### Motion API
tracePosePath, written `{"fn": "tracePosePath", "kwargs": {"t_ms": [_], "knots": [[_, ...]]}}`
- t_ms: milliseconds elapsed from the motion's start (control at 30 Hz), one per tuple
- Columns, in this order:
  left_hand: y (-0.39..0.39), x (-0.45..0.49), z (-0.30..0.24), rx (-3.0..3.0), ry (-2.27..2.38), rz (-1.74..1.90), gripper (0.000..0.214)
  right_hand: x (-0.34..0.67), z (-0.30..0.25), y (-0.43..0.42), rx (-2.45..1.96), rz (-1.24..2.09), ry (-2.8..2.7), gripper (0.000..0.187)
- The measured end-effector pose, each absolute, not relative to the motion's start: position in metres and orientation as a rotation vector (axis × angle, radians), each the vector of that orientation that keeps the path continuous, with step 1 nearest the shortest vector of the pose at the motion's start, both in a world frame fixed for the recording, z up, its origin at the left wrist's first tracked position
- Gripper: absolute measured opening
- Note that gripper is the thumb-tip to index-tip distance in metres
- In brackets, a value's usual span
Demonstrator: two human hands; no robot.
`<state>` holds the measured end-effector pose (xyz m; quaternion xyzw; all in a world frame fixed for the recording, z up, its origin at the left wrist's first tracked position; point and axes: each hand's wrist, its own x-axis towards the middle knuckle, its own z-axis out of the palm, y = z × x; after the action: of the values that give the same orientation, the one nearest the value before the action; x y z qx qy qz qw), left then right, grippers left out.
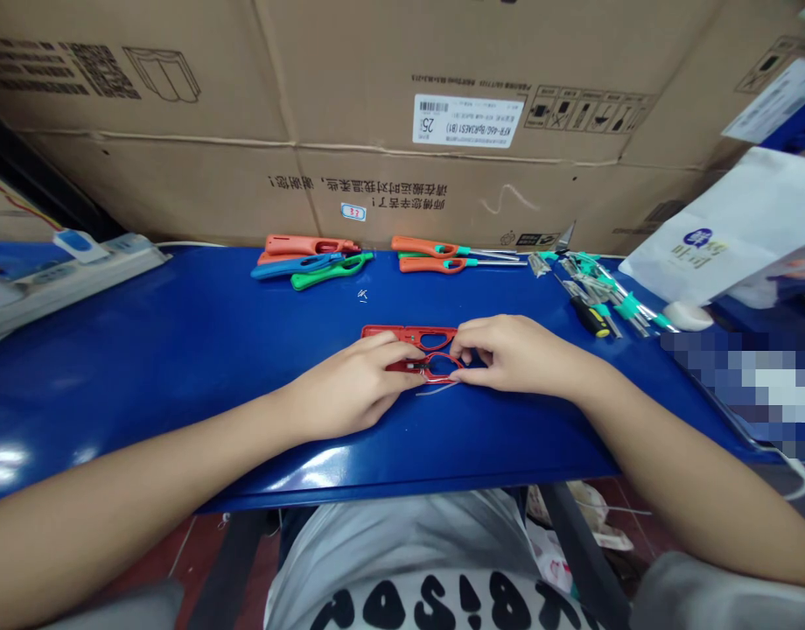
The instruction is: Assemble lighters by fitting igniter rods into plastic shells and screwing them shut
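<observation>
Two red lighter casing halves lie on the blue table, one behind the other. Over the front casing half (435,380), the thumb and fingers of my left hand (360,385) are closed around its left part, where small dark and white inner parts show. At its right end my right hand (507,357) pinches the loop-shaped rim between thumb and fingers. Just behind is the rear casing half (409,332), its hollow side up, partly covered by my left fingers. A thin pale wire or tube (437,390) rests beside the front half. My fingers hide much of the inside.
Colored lighter casings (311,248) lie at the back. Orange lighters with metal tubes (435,262) are beside them. A yellow-black screwdriver (591,317) and several metal-and-teal lighter parts (629,302) lie right. A power strip (67,284) is left; a cardboard box (350,105) stands behind.
</observation>
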<state>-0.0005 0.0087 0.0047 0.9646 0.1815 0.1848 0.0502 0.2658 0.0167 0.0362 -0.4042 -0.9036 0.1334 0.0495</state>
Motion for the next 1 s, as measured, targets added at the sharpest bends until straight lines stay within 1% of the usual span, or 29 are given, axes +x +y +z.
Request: {"fn": "tracePosePath", "kwargs": {"t_ms": [100, 267, 367, 533, 567, 667, 700, 800, 867, 900, 1000], "knots": [[0.010, -0.001, 0.004, 2.915, 0.552, 0.568, 0.039, 0.266, 0.036, 0.017, -1.205, 0.401, -2.759, 0.013], [0.011, -0.003, 0.002, 2.886, 0.591, 0.511, 0.039, 0.271, 0.036, 0.022, -1.192, 0.457, -2.707, 0.022], [0.011, -0.004, 0.001, 2.897, 0.605, 0.490, 0.037, 0.277, 0.038, 0.027, -1.287, 0.303, -2.647, 0.025], [0.012, -0.004, 0.005, 2.887, 0.657, 0.640, 0.027, 0.288, 0.035, 0.038, -1.464, 0.028, -2.558, 0.019], [0.013, -0.005, 0.007, 2.880, 0.675, 0.684, 0.025, 0.290, 0.034, 0.041, -1.496, 0.005, -2.533, 0.020], [0.021, -0.008, 0.015, 2.867, 0.758, 0.792, 0.022, 0.293, 0.029, 0.046, -1.537, -0.013, -2.482, 0.032], [0.025, -0.010, 0.017, 2.859, 0.799, 0.824, 0.022, 0.294, 0.028, 0.047, -1.528, 0.001, -2.471, 0.031], [0.037, -0.016, 0.018, 2.802, 0.961, 0.921, 0.029, 0.294, 0.025, 0.050, -1.480, 0.089, -2.452, 0.012], [0.047, -0.022, 0.014, 2.723, 1.073, 0.945, 0.033, 0.293, 0.023, 0.050, -1.462, 0.146, -2.461, 0.016], [0.053, -0.024, 0.011, 2.674, 1.130, 0.950, 0.032, 0.292, 0.022, 0.050, -1.458, 0.166, -2.469, 0.017], [0.069, -0.031, -0.001, 2.637, 1.218, 0.924, 0.019, 0.290, 0.020, 0.049, -1.453, 0.208, -2.495, 0.016]]}}
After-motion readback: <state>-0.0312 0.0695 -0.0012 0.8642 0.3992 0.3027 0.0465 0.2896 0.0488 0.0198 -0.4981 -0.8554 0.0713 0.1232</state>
